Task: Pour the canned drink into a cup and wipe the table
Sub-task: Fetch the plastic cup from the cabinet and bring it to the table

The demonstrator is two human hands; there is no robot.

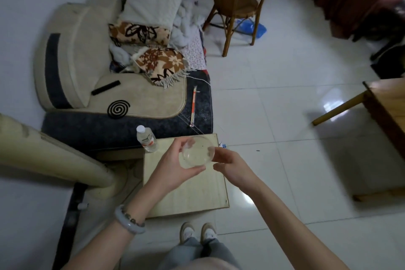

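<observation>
Dim, greyish room light. Pale glare sits on the glossy floor tiles (pixel 274 105) beside the wooden table (pixel 388 98), which casts a soft dark shadow. The top right corner is smeared and the edges bow. My left hand (pixel 175 166), right hand (pixel 230 164) and the clear cup (pixel 195 154) look sharp.

bottle (pixel 147 142) on table's (pixel 197 195) far-left corner, sofa (pixel 109 94) behind
</observation>
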